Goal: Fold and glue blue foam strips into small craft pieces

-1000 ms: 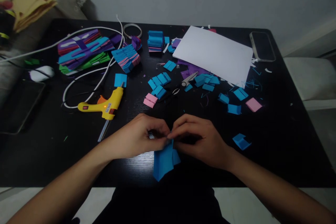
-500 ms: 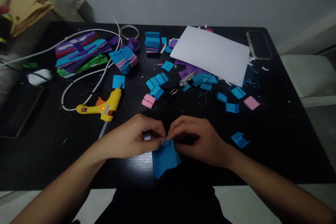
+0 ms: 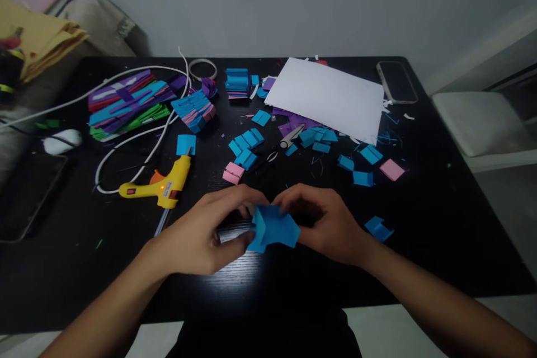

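Between my two hands is a folded piece of blue paper (image 3: 277, 228), held up over the near part of the black table. My left hand (image 3: 213, 229) grips its left side, thumb below and fingers above. On the right side, my right hand (image 3: 323, 222) pinches the paper's edge, its lower fingers partly hidden behind the sheet. Creased flaps stand up at the paper's left. Just beyond my hands lies a small pink folded paper (image 3: 233, 173) beside several blue folded pieces (image 3: 246, 145).
A yellow hot glue gun (image 3: 172, 182) lies left of my hands, its nozzle near a blue square. Scissors (image 3: 291, 137), a white sheet (image 3: 327, 98) and a phone (image 3: 396, 82) lie farther back. A white cable (image 3: 97, 170) loops around bundled paper strips (image 3: 130, 98).
The blue paper has been turned up from hanging down, and its folds now face me. My left hand has shifted its grip to the paper's left side. The camera view has tilted slightly upward.
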A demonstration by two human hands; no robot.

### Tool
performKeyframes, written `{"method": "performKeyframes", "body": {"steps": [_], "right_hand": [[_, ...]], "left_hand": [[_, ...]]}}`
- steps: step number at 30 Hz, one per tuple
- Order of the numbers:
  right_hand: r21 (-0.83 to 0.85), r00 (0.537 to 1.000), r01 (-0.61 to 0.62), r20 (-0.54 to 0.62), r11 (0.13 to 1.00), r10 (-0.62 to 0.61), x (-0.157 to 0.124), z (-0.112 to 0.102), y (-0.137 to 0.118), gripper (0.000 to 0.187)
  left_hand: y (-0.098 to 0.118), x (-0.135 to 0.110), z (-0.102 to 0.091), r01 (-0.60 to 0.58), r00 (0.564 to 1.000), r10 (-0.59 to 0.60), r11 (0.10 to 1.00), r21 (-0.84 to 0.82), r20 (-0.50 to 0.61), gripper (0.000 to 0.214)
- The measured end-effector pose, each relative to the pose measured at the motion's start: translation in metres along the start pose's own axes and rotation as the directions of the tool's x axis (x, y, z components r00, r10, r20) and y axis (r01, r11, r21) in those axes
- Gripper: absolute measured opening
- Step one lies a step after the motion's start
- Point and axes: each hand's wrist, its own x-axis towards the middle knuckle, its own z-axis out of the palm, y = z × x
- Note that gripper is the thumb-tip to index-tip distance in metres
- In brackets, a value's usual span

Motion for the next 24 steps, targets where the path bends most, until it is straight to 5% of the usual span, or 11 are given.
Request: {"method": "performKeyframes", "body": {"steps": [7, 13, 18, 21, 24], "right_hand": [[-0.123, 0.985, 0.174, -0.001, 0.977, -0.175, -0.001, -0.001, -0.003, 0.017], [-0.114, 0.990, 0.129, -0.037, 0.985, -0.134, -0.004, 0.001, -0.001, 0.018], [-0.103, 0.987, 0.121, -0.095, 0.987, -0.131, -0.005, 0.002, -0.003, 0.024], [-0.160, 0.978, 0.158, -0.107, 0.974, -0.177, -0.003, 0.001, -0.003, 0.025], [-0.231, 0.947, 0.275, -0.100, 0.933, -0.304, -0.002, 0.000, -0.002, 0.018]], "left_hand": [[-0.007, 0.001, 0.012, -0.159, 0.975, 0.166, 0.986, 0.058, -0.146, 0.015], [-0.004, 0.001, 0.012, -0.188, 0.958, 0.194, 0.981, 0.046, -0.209, 0.015], [-0.007, -0.006, 0.016, -0.095, 0.954, 0.111, 0.993, 0.071, -0.278, 0.023], [-0.008, -0.005, 0.017, -0.064, 0.941, 0.081, 0.996, 0.064, -0.327, 0.030], [-0.006, 0.001, 0.015, -0.179, 0.930, 0.192, 0.981, 0.071, -0.312, 0.026]]}}
